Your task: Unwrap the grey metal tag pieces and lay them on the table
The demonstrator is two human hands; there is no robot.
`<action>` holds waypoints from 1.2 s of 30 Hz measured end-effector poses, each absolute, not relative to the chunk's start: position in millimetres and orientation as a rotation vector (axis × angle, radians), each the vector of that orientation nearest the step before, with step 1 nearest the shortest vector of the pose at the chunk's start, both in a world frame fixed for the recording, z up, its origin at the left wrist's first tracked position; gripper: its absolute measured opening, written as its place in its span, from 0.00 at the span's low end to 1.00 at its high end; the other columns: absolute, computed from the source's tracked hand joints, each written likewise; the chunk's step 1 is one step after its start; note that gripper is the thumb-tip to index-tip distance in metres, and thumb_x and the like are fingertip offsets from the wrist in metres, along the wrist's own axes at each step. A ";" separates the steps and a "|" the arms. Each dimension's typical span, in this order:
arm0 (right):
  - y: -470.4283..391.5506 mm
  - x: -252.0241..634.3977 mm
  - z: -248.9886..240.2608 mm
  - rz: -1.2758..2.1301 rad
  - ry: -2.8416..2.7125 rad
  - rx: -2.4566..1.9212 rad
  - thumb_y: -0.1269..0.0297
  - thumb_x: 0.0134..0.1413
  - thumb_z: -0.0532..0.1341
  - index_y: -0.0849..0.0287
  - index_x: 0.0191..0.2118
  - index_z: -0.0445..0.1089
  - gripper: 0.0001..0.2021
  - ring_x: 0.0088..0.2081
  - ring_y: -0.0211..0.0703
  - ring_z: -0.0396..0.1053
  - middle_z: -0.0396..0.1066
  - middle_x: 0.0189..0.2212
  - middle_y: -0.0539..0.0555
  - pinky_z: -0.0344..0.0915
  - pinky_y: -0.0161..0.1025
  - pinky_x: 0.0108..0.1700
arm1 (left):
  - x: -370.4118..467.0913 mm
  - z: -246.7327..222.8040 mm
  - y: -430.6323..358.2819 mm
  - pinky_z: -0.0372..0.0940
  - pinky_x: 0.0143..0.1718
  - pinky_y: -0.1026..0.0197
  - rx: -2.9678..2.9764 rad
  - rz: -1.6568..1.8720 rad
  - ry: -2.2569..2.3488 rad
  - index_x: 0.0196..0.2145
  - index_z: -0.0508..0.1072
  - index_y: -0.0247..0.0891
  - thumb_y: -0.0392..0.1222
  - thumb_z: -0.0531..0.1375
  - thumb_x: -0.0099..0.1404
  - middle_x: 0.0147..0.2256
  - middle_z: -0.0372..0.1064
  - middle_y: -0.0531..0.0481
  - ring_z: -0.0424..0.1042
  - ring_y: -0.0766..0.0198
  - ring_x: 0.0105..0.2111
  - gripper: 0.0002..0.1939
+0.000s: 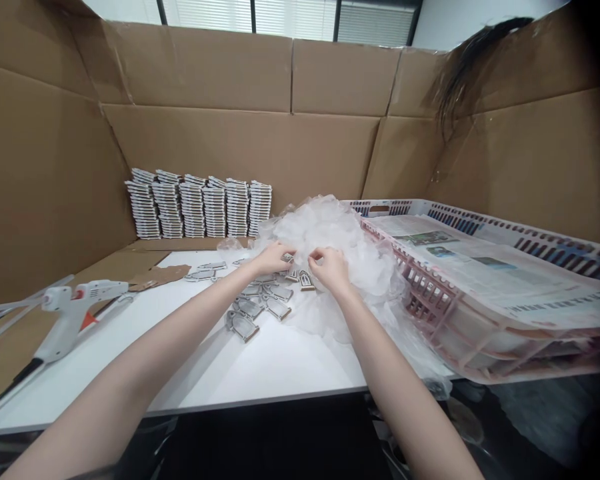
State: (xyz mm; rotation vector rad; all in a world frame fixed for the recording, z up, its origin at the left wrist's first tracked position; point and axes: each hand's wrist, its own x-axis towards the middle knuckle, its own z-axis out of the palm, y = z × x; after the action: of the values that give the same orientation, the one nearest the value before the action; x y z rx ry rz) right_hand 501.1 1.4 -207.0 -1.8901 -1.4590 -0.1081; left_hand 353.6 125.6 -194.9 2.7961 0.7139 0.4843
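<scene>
My left hand (273,258) is closed on a small metallic arched piece (287,258) at the middle of the white table. Just to its right, my right hand (329,265) has thumb and fingertips pinched together; whatever they hold, if anything, is too small to make out. Another arched piece with a window-like pattern (306,280) lies on the table below and between the hands. Several grey arched pieces (277,307) are scattered beside my left forearm. A heap of translucent white plastic (325,227) rises behind and around my right hand.
Stacks of thin pieces (193,208) stand along the cardboard wall (230,143). At left lies a white glue gun (65,327) near torn cardboard (160,276). A pink and white basket (433,303) with newspaper (485,267) occupies the right side. Loose plastic hangs over the table's front edge.
</scene>
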 end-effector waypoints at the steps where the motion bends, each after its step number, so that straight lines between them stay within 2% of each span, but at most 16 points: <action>1: 0.3 502.3 -206.9 -0.110 -1.439 -1.928 0.64 0.54 0.57 0.54 0.36 0.77 0.10 0.46 0.52 0.66 0.74 0.39 0.56 0.60 0.45 0.47 | 354.5 -196.8 125.4 0.56 0.52 0.54 2.849 0.435 0.729 0.54 0.72 0.40 0.41 0.61 0.54 0.49 0.72 0.48 0.65 0.51 0.46 0.28; 4: 0.3 507.3 -207.7 -0.103 -1.397 -1.984 0.66 0.52 0.58 0.55 0.36 0.76 0.09 0.46 0.54 0.66 0.74 0.39 0.56 0.60 0.45 0.46 | 355.9 -202.2 125.6 0.55 0.53 0.51 2.908 0.340 0.778 0.55 0.70 0.41 0.48 0.63 0.55 0.51 0.70 0.46 0.65 0.48 0.47 0.30; 6: 2.2 509.7 -208.1 -0.107 -1.400 -1.932 0.66 0.52 0.58 0.56 0.35 0.76 0.09 0.45 0.52 0.67 0.74 0.38 0.56 0.60 0.44 0.46 | 356.6 -204.8 127.1 0.55 0.52 0.52 2.924 0.368 0.785 0.52 0.72 0.40 0.50 0.63 0.55 0.48 0.72 0.46 0.65 0.49 0.47 0.27; 9: 4.6 508.1 -205.9 -0.120 -1.467 -1.738 0.64 0.55 0.57 0.58 0.39 0.73 0.09 0.40 0.46 0.67 0.73 0.35 0.54 0.60 0.41 0.45 | 358.0 -207.7 130.5 0.57 0.50 0.54 2.938 0.464 0.750 0.46 0.75 0.38 0.49 0.63 0.55 0.41 0.73 0.47 0.67 0.52 0.43 0.22; 12: 3.9 500.1 -201.5 -0.103 -1.615 -1.654 0.60 0.56 0.59 0.56 0.46 0.71 0.13 0.39 0.45 0.66 0.72 0.33 0.53 0.59 0.40 0.44 | 359.4 -211.6 133.4 0.60 0.46 0.56 2.880 0.567 0.716 0.44 0.75 0.36 0.45 0.65 0.52 0.37 0.72 0.47 0.68 0.55 0.40 0.21; 16: 3.4 489.5 -198.6 -0.163 -1.777 -1.793 0.60 0.57 0.58 0.53 0.43 0.76 0.12 0.44 0.49 0.64 0.73 0.40 0.57 0.58 0.43 0.47 | 359.0 -215.9 134.0 0.62 0.39 0.61 2.681 0.758 0.680 0.44 0.75 0.36 0.40 0.65 0.49 0.38 0.69 0.48 0.67 0.61 0.34 0.22; 20: 10.8 492.0 -195.7 -0.239 -1.788 -1.832 0.62 0.61 0.53 0.56 0.42 0.77 0.15 0.48 0.50 0.63 0.74 0.42 0.58 0.59 0.42 0.47 | 352.4 -211.2 132.4 0.61 0.33 0.64 2.425 0.871 0.723 0.41 0.76 0.35 0.41 0.65 0.48 0.34 0.70 0.51 0.64 0.67 0.28 0.20; 23: 20.4 504.5 -188.9 -0.308 -1.666 -1.900 0.64 0.62 0.51 0.58 0.42 0.77 0.16 0.51 0.51 0.63 0.73 0.46 0.58 0.58 0.44 0.49 | 341.2 -203.0 127.9 0.59 0.29 0.65 2.267 0.953 0.770 0.39 0.76 0.33 0.42 0.66 0.47 0.30 0.69 0.51 0.62 0.68 0.26 0.19; 26: 30.9 523.4 -184.0 -0.321 -1.492 -2.051 0.64 0.62 0.49 0.63 0.43 0.76 0.18 0.54 0.55 0.62 0.72 0.48 0.63 0.56 0.49 0.52 | 325.8 -195.8 117.8 0.59 0.28 0.65 2.189 1.063 0.791 0.38 0.77 0.33 0.42 0.67 0.47 0.30 0.69 0.50 0.62 0.69 0.25 0.19; 30: 40.4 547.4 -187.7 -0.128 -1.356 -2.279 0.61 0.64 0.47 0.71 0.43 0.76 0.23 0.53 0.61 0.65 0.73 0.43 0.71 0.57 0.51 0.52 | 303.8 -190.2 98.9 0.60 0.28 0.65 2.152 1.154 0.772 0.38 0.77 0.34 0.44 0.67 0.48 0.33 0.72 0.48 0.63 0.69 0.26 0.18; 33: 40.2 555.3 -191.2 -0.095 -1.354 -2.310 0.63 0.62 0.49 0.70 0.42 0.77 0.21 0.53 0.61 0.65 0.74 0.40 0.71 0.58 0.50 0.51 | 289.1 -187.1 85.3 0.63 0.31 0.64 2.078 1.189 0.792 0.37 0.77 0.34 0.45 0.68 0.49 0.37 0.74 0.46 0.67 0.67 0.29 0.18; 36: 33.5 552.8 -188.2 -0.195 -1.337 -2.261 0.64 0.57 0.54 0.65 0.43 0.76 0.16 0.55 0.61 0.61 0.72 0.45 0.69 0.58 0.50 0.51 | 277.7 -183.9 74.6 0.66 0.34 0.62 1.980 1.214 0.821 0.36 0.78 0.33 0.46 0.68 0.49 0.36 0.75 0.45 0.71 0.64 0.32 0.18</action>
State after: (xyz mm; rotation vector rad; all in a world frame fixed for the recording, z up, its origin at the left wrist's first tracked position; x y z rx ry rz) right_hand 552.8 33.5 -188.2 -2.2612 -1.3366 -0.1954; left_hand 277.7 74.6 -183.9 1.9797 0.8209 1.2138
